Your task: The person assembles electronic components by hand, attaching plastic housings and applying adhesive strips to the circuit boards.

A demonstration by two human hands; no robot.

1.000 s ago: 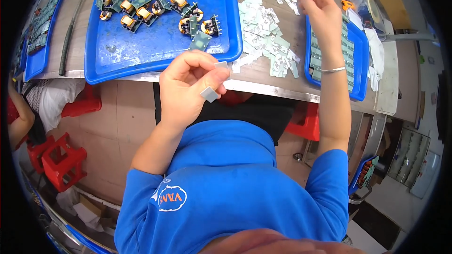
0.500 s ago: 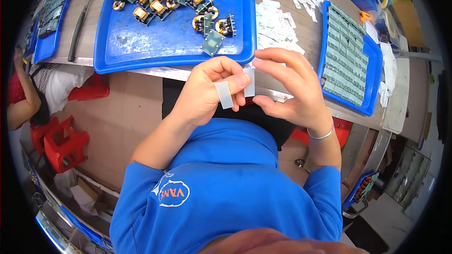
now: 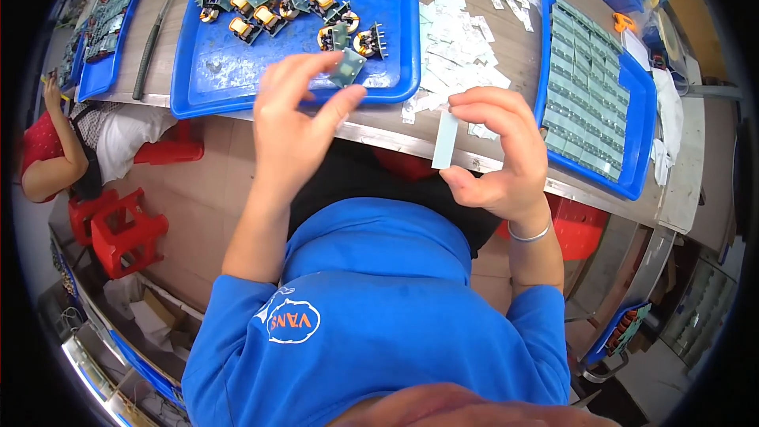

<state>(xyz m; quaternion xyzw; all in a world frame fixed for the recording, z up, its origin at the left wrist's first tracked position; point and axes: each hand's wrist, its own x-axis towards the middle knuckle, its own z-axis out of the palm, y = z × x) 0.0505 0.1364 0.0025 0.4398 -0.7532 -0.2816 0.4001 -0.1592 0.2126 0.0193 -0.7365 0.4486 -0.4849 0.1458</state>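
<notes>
My right hand [image 3: 506, 154] holds a narrow pale strip [image 3: 445, 140] upright, its ends near the fingertips and the thumb. To the left, my left hand [image 3: 292, 122] reaches over the near edge of a blue tray [image 3: 237, 95], fingers and thumb apart. Between its index finger and thumb lies a small green circuit board [image 3: 348, 69], whose touch with the fingers I cannot tell. Further back in the tray sit several circuit boards with ring-shaped coils [image 3: 265, 16].
Loose white paper pieces [image 3: 458, 51] lie right of the tray. Beyond them, a second blue tray [image 3: 644, 134] carries rows of green boards. A dark-handled hammer-like tool [image 3: 158, 35] lies at left. Another person's arm [image 3: 59, 130] and a red stool [image 3: 130, 229] are far left.
My left hand has let go of the pale strip and moved left and forward to the circuit board in the tray. My right hand has closed on a strip. The view has shifted slightly.
</notes>
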